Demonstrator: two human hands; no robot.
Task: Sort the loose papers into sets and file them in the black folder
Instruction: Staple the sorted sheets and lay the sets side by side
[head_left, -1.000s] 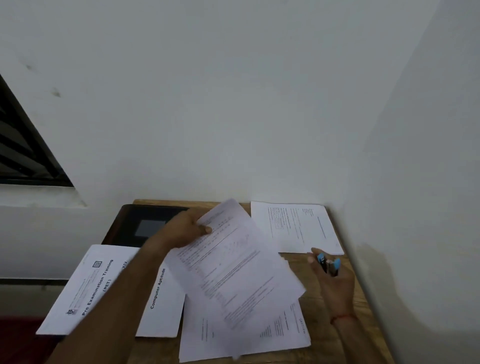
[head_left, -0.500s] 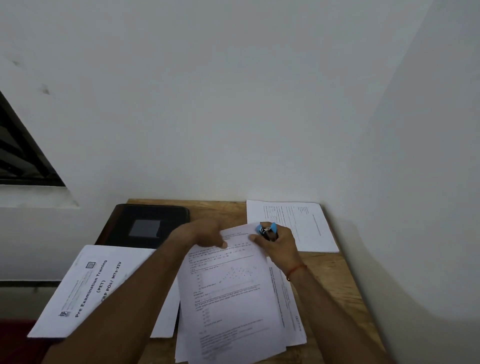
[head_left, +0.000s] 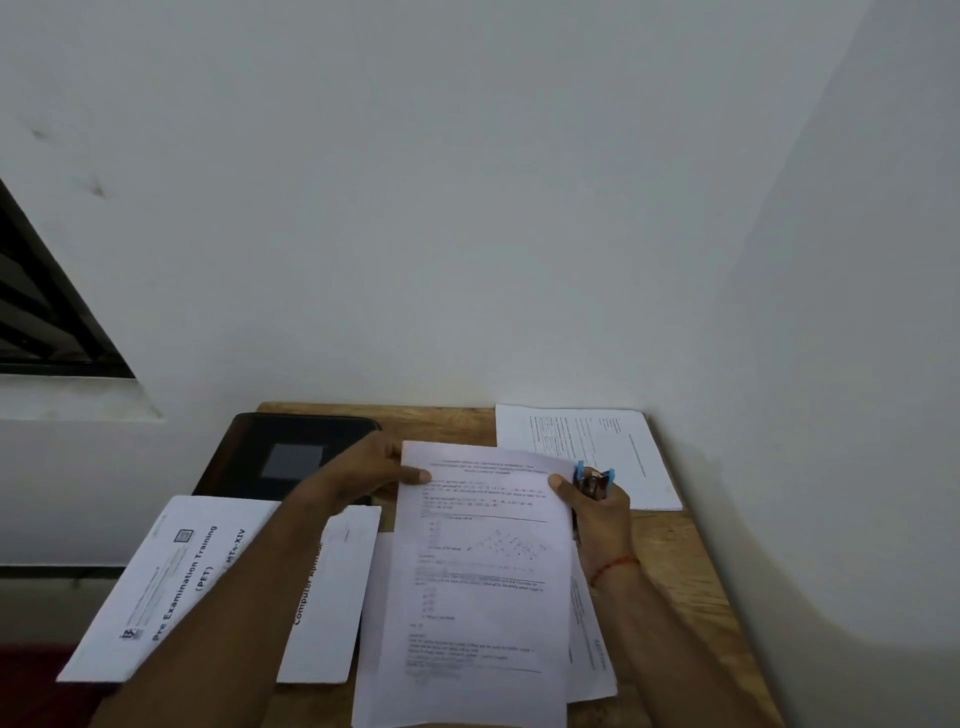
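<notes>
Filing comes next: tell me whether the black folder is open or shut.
Shut. The flat black folder lies on the wooden table with its cover and grey rectangular label facing up; no inner pocket shows.

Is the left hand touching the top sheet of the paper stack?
Touching. The head view shows the left hand with its thumb lying on the upper left corner of the top sheet.

On the wooden table (head_left: 441, 423): black rectangular folder (head_left: 291, 457) at far-left corner, white printed sheet (head_left: 613, 457) at far-right corner, white paper stack (head_left: 483, 597) near-middle.
</notes>
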